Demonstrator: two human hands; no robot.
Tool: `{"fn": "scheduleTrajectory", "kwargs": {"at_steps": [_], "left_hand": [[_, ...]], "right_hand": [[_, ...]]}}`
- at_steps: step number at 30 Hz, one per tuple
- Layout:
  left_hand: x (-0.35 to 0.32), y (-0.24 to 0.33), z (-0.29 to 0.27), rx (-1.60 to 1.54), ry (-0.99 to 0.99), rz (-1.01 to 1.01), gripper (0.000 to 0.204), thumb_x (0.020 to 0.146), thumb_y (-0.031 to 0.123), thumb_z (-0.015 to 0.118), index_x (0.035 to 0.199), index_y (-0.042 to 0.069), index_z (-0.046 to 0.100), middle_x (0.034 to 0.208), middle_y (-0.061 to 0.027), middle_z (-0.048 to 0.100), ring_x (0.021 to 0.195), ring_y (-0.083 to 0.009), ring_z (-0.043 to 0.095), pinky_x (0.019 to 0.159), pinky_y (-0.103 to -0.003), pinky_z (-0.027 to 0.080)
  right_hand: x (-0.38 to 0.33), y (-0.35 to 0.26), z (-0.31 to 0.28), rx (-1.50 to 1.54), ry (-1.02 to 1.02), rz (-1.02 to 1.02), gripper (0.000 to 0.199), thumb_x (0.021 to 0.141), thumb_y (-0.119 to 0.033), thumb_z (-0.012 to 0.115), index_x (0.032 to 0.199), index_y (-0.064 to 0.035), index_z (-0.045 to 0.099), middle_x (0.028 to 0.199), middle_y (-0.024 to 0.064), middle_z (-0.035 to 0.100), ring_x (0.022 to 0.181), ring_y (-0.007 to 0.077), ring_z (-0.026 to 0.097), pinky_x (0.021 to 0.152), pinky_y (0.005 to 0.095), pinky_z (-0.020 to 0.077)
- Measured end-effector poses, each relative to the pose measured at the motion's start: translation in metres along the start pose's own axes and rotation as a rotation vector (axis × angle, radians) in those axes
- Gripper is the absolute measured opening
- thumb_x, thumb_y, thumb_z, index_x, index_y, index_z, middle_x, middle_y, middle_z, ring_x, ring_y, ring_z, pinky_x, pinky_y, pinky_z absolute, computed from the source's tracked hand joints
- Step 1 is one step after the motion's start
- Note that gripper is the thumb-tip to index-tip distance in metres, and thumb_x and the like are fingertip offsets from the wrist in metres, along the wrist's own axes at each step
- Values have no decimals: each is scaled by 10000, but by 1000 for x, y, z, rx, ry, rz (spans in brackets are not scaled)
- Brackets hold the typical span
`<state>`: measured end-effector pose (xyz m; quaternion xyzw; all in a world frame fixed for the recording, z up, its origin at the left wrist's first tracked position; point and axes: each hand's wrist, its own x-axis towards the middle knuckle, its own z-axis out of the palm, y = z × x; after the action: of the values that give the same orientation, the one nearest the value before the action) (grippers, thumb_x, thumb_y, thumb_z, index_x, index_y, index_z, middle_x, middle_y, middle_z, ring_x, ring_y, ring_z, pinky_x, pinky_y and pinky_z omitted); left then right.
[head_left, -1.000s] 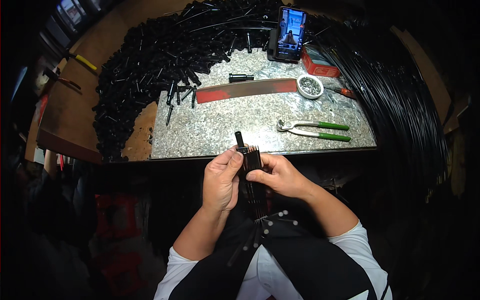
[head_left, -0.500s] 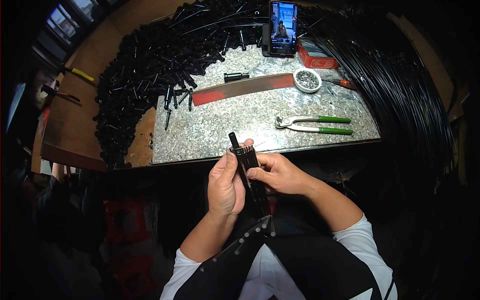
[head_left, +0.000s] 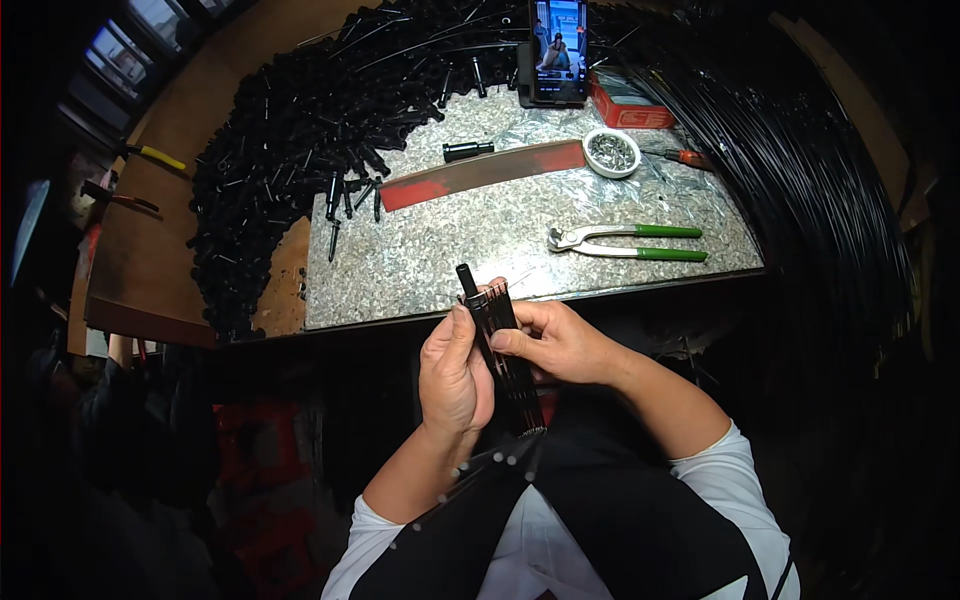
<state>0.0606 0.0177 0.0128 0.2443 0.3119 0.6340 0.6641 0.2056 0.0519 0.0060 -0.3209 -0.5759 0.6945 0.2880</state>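
Observation:
In front of me, past the table's near edge, is a slim black umbrella frame (head_left: 512,375), a bundle of thin ribs around a dark tube, tilted with its top leaning left. My left hand (head_left: 455,370) is closed around its upper part from the left, thumb just below the protruding tube end. From the right, my right hand (head_left: 555,342) pinches the ribs, thumb laid across them. Its other fingers are partly hidden behind the bundle. Pincers with green handles (head_left: 668,231) lie on the table beyond my right hand.
The speckled tabletop (head_left: 420,270) bears a red-brown strip (head_left: 480,175), a white bowl of small metal bits (head_left: 612,153), a screwdriver (head_left: 690,159), a red box (head_left: 630,110) and a propped phone (head_left: 559,50). Black parts (head_left: 290,150) heap at left; long black rods (head_left: 810,150) drape at right.
The ribs at the top of the umbrella frame look slightly more spread. Both hands keep the same hold. The whole view has shifted a little.

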Motion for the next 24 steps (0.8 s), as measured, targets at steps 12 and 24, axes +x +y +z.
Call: {"fn": "scheduleTrajectory", "kwargs": {"at_steps": [12,24], "left_hand": [[0,0,3,44,-6,57,354,993,221,453,1179,-60,559,1185,-154,595,1092,-188,551,995,-323,386],[2,5,-1,-27,-89,-38,390,1001,261,416,1188,-64,525,1225,-200,556,1111,-224,545,992,-360,404]], "right_hand": [[-2,-3,1,-111,5,-72,192,938,-218,571,969,-34,616,627,-38,513,514,36,457,457,219,372],[-1,-8,-5,-36,-69,21,235,929,-277,587,891,-47,608,648,-26,534,481,51,487,442,209,389]]}}
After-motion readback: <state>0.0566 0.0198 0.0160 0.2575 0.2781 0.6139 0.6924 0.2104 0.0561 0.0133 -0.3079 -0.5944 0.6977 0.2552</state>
